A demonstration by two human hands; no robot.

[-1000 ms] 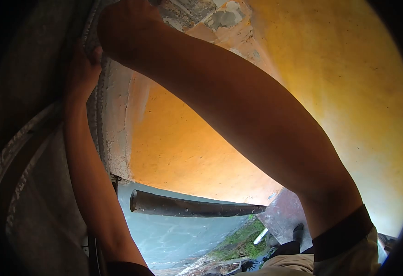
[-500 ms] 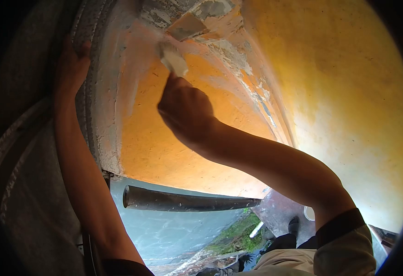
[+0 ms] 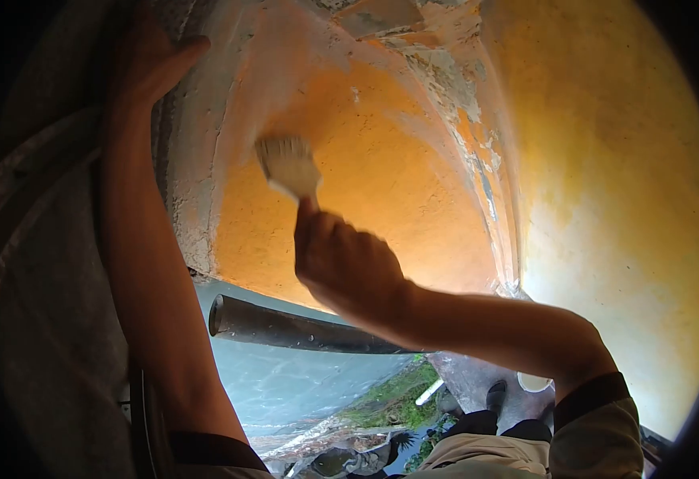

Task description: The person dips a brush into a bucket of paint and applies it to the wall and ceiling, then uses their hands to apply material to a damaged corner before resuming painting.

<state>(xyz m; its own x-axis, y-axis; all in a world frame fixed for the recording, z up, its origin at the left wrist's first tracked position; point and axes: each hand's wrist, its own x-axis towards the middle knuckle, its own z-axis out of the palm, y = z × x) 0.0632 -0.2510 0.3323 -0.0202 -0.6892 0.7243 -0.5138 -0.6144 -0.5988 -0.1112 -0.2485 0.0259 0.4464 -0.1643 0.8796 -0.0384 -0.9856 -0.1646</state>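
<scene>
My right hand (image 3: pixel 348 259) is closed round the handle of a wide, pale paintbrush (image 3: pixel 289 166). The bristles point up and left, over the orange wall panel (image 3: pixel 397 176); whether they touch it I cannot tell. At the upper left my left hand (image 3: pixel 154 60) rests by the dark, rough edge beside the wall, its thumb stretched out to the right and its other fingers lost in shadow. Peeling paint and grey patches (image 3: pixel 445 76) run along the upper part of the panel.
A yellow wall (image 3: pixel 613 184) fills the right side. Below the panel a dark pipe (image 3: pixel 309 329) crosses in front of a pale blue surface (image 3: pixel 285 391). A white container (image 3: pixel 534 382) stands near my feet, with green plants (image 3: pixel 401 399) further left.
My right hand has moved down and slightly right, bringing the brush lower on the orange panel. The view has shifted, and my left hand appears higher, with its thumb further out.
</scene>
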